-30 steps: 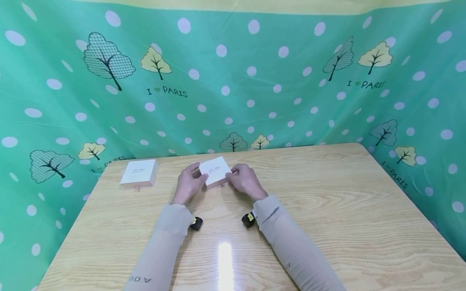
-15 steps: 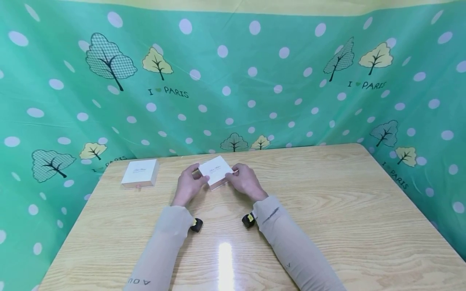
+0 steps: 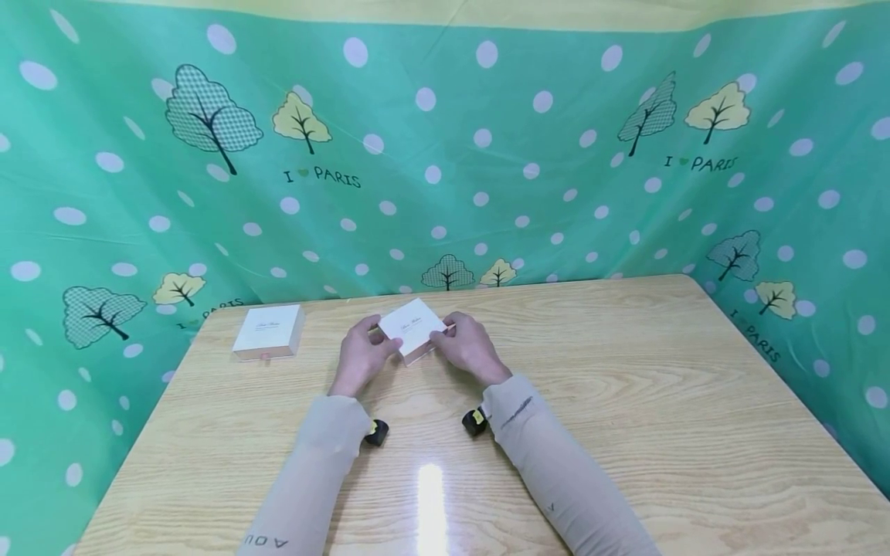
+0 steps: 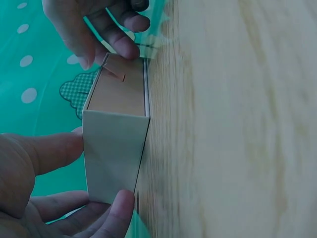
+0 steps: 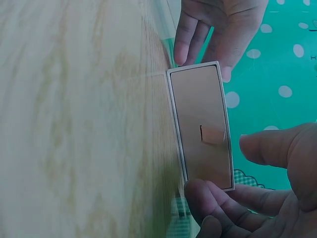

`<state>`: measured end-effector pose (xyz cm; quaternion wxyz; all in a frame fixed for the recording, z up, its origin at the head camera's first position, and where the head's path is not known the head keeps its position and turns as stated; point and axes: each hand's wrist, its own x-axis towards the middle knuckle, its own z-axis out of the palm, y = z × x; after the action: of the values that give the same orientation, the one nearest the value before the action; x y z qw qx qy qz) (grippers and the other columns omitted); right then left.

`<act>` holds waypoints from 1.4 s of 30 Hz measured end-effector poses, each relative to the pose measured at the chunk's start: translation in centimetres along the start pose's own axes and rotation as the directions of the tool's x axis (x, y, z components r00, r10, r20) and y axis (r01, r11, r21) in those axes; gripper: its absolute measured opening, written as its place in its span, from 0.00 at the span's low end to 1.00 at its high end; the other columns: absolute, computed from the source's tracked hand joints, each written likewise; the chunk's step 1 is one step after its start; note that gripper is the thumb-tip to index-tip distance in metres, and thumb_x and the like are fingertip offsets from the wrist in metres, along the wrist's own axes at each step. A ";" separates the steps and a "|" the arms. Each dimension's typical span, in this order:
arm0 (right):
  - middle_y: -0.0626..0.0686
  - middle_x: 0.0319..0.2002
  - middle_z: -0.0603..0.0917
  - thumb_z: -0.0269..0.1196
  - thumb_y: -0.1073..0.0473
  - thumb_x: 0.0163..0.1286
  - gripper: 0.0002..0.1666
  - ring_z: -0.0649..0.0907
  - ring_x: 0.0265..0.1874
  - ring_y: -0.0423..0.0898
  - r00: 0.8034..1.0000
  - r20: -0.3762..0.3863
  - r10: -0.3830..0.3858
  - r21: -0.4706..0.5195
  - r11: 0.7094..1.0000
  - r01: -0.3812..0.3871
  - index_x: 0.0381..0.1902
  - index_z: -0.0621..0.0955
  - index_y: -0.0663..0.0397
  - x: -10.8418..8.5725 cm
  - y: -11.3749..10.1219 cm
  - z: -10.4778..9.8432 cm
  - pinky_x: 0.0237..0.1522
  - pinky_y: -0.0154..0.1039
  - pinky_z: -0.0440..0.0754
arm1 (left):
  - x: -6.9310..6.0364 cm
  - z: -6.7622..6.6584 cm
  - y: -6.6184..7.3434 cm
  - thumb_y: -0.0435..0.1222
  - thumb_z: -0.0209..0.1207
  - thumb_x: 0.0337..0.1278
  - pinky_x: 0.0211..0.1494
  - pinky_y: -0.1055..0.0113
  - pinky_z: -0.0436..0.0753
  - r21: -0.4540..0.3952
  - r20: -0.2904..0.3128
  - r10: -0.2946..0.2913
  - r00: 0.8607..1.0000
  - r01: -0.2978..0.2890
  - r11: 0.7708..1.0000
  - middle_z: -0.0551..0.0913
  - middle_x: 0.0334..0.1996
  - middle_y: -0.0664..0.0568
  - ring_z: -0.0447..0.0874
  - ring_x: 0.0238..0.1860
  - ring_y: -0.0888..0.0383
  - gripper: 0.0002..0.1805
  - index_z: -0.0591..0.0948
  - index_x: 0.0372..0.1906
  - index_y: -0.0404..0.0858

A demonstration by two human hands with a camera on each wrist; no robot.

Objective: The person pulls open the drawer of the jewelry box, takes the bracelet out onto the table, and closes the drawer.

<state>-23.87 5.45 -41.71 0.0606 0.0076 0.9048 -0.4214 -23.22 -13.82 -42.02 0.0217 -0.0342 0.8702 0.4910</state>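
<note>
A small white drawer-style box (image 3: 410,323) with fine lettering on its lid sits at an angle near the table's far side. Its pinkish drawer front (image 5: 194,104) carries a short tab (image 5: 213,135). At the box's left end, my left hand (image 3: 359,357) grips it, thumb on the upper edge and fingers around the side. My right hand (image 3: 470,346) holds the right end, fingertips at the lower corner in the right wrist view. There the right thumb (image 5: 270,148) appears slightly off the upper edge. The box's back is hidden.
A second, similar white box (image 3: 267,328) rests at the table's far left, its tab facing the front. The wooden table (image 3: 626,401) ends at a green dotted curtain (image 3: 556,193) behind and at both sides. Black wrist cameras hang beneath both sleeves.
Between my hands the box has turned slightly counterclockwise, its front left corner shifting right. Both hands stay almost where they were, and the second box has not been moved.
</note>
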 end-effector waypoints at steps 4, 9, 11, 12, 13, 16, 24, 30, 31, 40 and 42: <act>0.50 0.41 0.81 0.61 0.45 0.66 0.28 0.79 0.38 0.46 1.000 -0.017 -0.005 -0.036 0.999 0.005 0.58 0.75 0.54 0.0 0.0 0.0 0.43 0.42 0.78 | -0.1 0.0 0.1 0.35 0.64 0.57 0.52 0.54 0.81 0.008 -0.008 -0.002 1.000 0.002 1.000 0.71 0.60 0.34 0.75 0.58 0.41 0.37 0.62 0.69 0.30; 0.49 0.40 0.80 0.61 0.46 0.65 0.28 0.78 0.37 0.46 0.999 -0.032 -0.017 -0.060 0.998 0.015 0.58 0.75 0.54 -0.1 0.0 0.0 0.42 0.42 0.78 | -0.2 0.2 0.1 0.35 0.64 0.56 0.50 0.56 0.80 0.020 -0.018 0.002 1.000 -0.001 1.000 0.73 0.59 0.36 0.76 0.56 0.43 0.35 0.65 0.67 0.31; 0.49 0.40 0.80 0.62 0.46 0.65 0.28 0.78 0.37 0.46 0.999 -0.036 -0.021 -0.061 0.998 0.018 0.58 0.75 0.54 -0.2 -0.1 0.0 0.42 0.43 0.77 | -0.2 0.3 0.1 0.35 0.65 0.56 0.49 0.56 0.80 0.027 -0.021 0.001 1.000 0.000 1.000 0.73 0.58 0.37 0.76 0.55 0.44 0.34 0.66 0.67 0.32; 0.49 0.40 0.80 0.62 0.46 0.65 0.28 0.78 0.37 0.46 0.999 -0.037 -0.022 -0.060 0.998 0.020 0.58 0.75 0.54 -0.2 -0.1 0.0 0.42 0.43 0.77 | -0.2 0.3 0.1 0.35 0.65 0.56 0.49 0.57 0.80 0.031 -0.023 -0.001 1.000 0.002 1.000 0.74 0.57 0.37 0.76 0.55 0.44 0.34 0.66 0.66 0.32; 0.49 0.39 0.80 0.62 0.46 0.65 0.28 0.78 0.37 0.46 0.999 -0.037 -0.022 -0.058 0.998 0.020 0.58 0.75 0.54 -0.2 0.0 0.0 0.41 0.42 0.77 | -0.2 0.3 0.1 0.36 0.65 0.56 0.49 0.57 0.80 0.033 -0.025 -0.004 1.000 0.005 0.999 0.73 0.57 0.38 0.76 0.55 0.44 0.34 0.66 0.66 0.32; 0.49 0.39 0.80 0.62 0.46 0.64 0.29 0.78 0.37 0.45 0.999 -0.035 -0.021 -0.056 0.998 0.019 0.59 0.75 0.54 -0.2 -0.1 0.1 0.41 0.42 0.77 | -0.3 0.4 0.1 0.36 0.65 0.56 0.50 0.56 0.80 0.047 -0.027 -0.008 1.000 0.009 0.999 0.73 0.58 0.38 0.76 0.56 0.44 0.34 0.66 0.66 0.32; 0.48 0.38 0.79 0.63 0.46 0.63 0.30 0.78 0.35 0.45 0.999 -0.038 -0.020 -0.068 0.998 0.017 0.60 0.74 0.53 -0.3 -0.3 0.1 0.38 0.41 0.76 | -0.5 0.3 0.3 0.37 0.67 0.54 0.50 0.57 0.78 0.071 -0.033 -0.002 0.999 0.004 0.997 0.72 0.58 0.38 0.75 0.54 0.44 0.35 0.67 0.65 0.31; 0.48 0.37 0.78 0.63 0.47 0.62 0.31 0.77 0.34 0.45 0.999 -0.043 -0.018 -0.082 0.997 0.014 0.60 0.74 0.53 -0.3 -0.3 0.1 0.36 0.40 0.76 | -0.6 0.3 0.5 0.37 0.68 0.52 0.49 0.57 0.77 0.082 -0.037 0.008 0.999 -0.005 0.997 0.73 0.56 0.37 0.74 0.52 0.44 0.35 0.68 0.64 0.30; 0.48 0.37 0.78 0.63 0.47 0.62 0.31 0.77 0.34 0.45 0.999 -0.044 -0.017 -0.084 0.996 0.013 0.60 0.73 0.52 -0.3 -0.3 0.1 0.36 0.40 0.75 | -0.6 0.3 0.5 0.37 0.68 0.52 0.49 0.56 0.77 0.085 -0.038 0.012 0.999 -0.009 0.996 0.73 0.55 0.37 0.74 0.52 0.44 0.35 0.68 0.64 0.29; 0.48 0.39 0.78 0.64 0.47 0.62 0.31 0.77 0.35 0.45 0.999 -0.042 -0.025 -0.095 0.995 0.020 0.61 0.73 0.52 -0.2 -0.3 0.2 0.38 0.41 0.76 | -0.7 0.4 0.7 0.37 0.68 0.52 0.49 0.57 0.76 0.128 -0.050 0.029 0.998 -0.022 0.992 0.75 0.52 0.37 0.73 0.49 0.45 0.34 0.70 0.62 0.29; 0.48 0.40 0.78 0.64 0.47 0.62 0.32 0.77 0.36 0.45 0.999 -0.043 -0.026 -0.095 0.995 0.021 0.61 0.72 0.52 -0.3 -0.3 0.3 0.39 0.42 0.76 | -0.8 0.3 0.7 0.37 0.68 0.52 0.48 0.57 0.76 0.138 -0.052 0.029 0.998 -0.022 0.990 0.75 0.51 0.38 0.73 0.48 0.46 0.33 0.70 0.61 0.29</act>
<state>-23.59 5.08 -41.61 0.0357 0.0036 0.9249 -0.3784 -22.51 -13.16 -41.54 -0.0058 -0.0349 0.9026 0.4290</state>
